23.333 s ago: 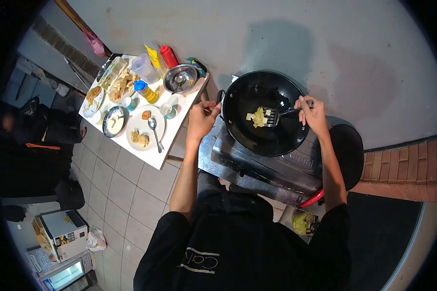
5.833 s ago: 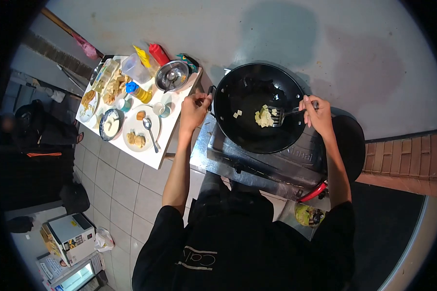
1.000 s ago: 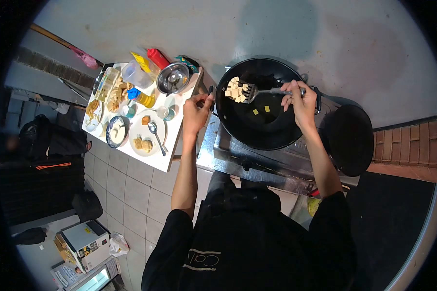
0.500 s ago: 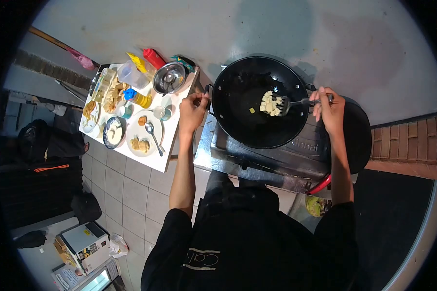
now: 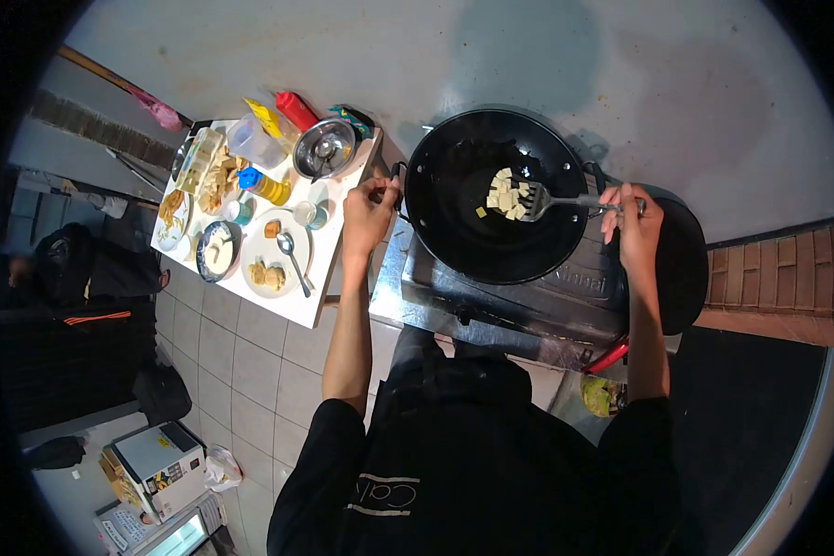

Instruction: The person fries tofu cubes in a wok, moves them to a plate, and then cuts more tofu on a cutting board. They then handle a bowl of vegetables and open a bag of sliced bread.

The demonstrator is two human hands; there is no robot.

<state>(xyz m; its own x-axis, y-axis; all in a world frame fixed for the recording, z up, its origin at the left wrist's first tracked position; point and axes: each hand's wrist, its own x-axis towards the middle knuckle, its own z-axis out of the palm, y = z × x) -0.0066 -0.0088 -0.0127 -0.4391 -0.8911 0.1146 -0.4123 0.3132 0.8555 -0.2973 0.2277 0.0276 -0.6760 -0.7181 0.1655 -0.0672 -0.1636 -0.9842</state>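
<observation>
A black wok (image 5: 473, 246) sits on the stove (image 5: 519, 306), and my left hand (image 5: 371, 211) grips its left loop handle. My right hand (image 5: 632, 222) is closed round the handle of a slotted spatula (image 5: 565, 201) reaching in over the wok's right rim. Its head lies against a small heap of pale cubes (image 5: 504, 193), perhaps tofu, near the wok's middle. One cube sits slightly apart at the heap's lower left. The wok's inside looks dark and shiny.
Left of the wok, a white table (image 5: 292, 310) bears a steel bowl (image 5: 324, 148), a red squeeze bottle (image 5: 296, 110), a yellow bottle (image 5: 271, 189) and a plate (image 5: 278, 287) with a spoon. Another person (image 5: 88, 264) is at far left. A dark round pan or lid (image 5: 681, 269) lies at right.
The spatula has moved left, pushing the cubes a little left and bunching them closer to the separate cube. My left hand stays on the wok handle.
</observation>
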